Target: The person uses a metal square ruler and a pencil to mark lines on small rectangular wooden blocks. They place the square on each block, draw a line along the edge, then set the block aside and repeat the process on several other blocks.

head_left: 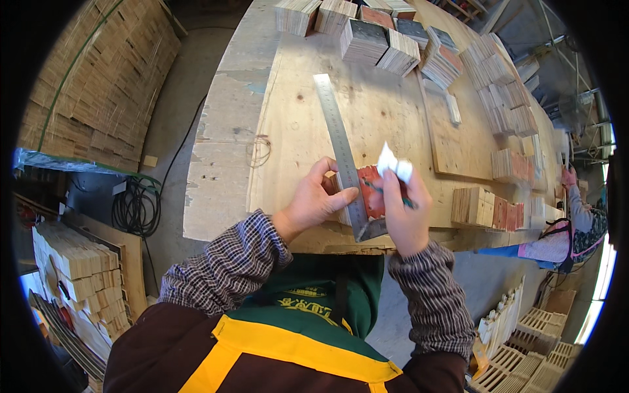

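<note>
A small plywood block with a red top face [372, 190] lies at the near edge of the wooden table. Across it runs a long steel ruler [339, 134] with marked graduations, and a short metal leg at its near end looks like a square. My left hand [316, 200] grips the block's left side, thumb pressed on the ruler. Above the block's right side, my right hand [407, 213] is closed around something white [393, 164], perhaps crumpled paper. A thin teal piece [409, 203] shows by its fingers, too small to identify. Dark teal marks cross the red face.
Plywood blocks [373, 42] stand at the table's far side, with more stacks [501, 85] along the right. A thin board [458, 141] lies on the table [295, 118]. Wrapped wood [98, 78] and a black cable coil [136, 206] are left. Another person [570, 229] works at right.
</note>
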`<state>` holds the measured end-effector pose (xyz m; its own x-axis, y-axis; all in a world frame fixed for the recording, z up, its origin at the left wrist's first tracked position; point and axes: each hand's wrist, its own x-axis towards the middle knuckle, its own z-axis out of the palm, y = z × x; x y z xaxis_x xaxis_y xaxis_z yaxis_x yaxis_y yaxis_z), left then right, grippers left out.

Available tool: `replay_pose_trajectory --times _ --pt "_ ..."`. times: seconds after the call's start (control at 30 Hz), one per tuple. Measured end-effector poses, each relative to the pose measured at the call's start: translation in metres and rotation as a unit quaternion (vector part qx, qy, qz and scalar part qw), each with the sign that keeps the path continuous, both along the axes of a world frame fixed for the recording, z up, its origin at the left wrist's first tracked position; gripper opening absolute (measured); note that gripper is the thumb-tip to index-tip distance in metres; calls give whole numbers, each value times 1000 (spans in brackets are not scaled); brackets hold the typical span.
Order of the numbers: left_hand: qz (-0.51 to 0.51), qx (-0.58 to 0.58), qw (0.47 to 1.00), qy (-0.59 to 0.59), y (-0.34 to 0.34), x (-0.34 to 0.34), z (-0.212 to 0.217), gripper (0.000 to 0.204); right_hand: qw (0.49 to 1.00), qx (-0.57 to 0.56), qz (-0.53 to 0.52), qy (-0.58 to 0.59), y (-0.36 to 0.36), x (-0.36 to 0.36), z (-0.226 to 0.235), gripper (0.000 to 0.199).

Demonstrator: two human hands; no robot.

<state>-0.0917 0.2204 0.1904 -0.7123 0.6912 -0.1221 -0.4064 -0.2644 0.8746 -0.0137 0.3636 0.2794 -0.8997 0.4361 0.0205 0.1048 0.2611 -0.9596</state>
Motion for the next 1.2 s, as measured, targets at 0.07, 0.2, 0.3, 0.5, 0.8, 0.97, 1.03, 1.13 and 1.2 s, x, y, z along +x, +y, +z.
replay_pose_trajectory --times 0.07,0.2,0.3,0.5,0.8,0.97,1.03,1.13,1.2 --pt "-10 -38 999 29 -3 -1 0 36 999 41 17 -24 1 24 10 15" --pt "-6 -58 997 43 -4 -1 0 36 998 15 -21 -62 -2 38 13 15" --pt "11 34 999 -7 1 2 1 37 1000 -19 -10 4 -4 5 3 15" --pt "3 -8 1000 4 0 0 -1 38 1000 -9 16 2 2 2 1 14" --pt "10 6 1000 12 1 1 0 37 1000 -9 1 5 -5 14 3 15" --pt "7 5 1000 18 1 1 0 36 999 -30 4 -11 3 -6 2 15" --pt "1 -22 999 30 -2 0 -1 37 999 -15 15 -25 2 17 8 15" --pt "1 -43 998 44 -2 -1 -4 37 998 31 40 -38 2 47 16 16" --pt "13 -8 999 34 1 1 -6 37 999 -27 13 -44 3 38 11 18"
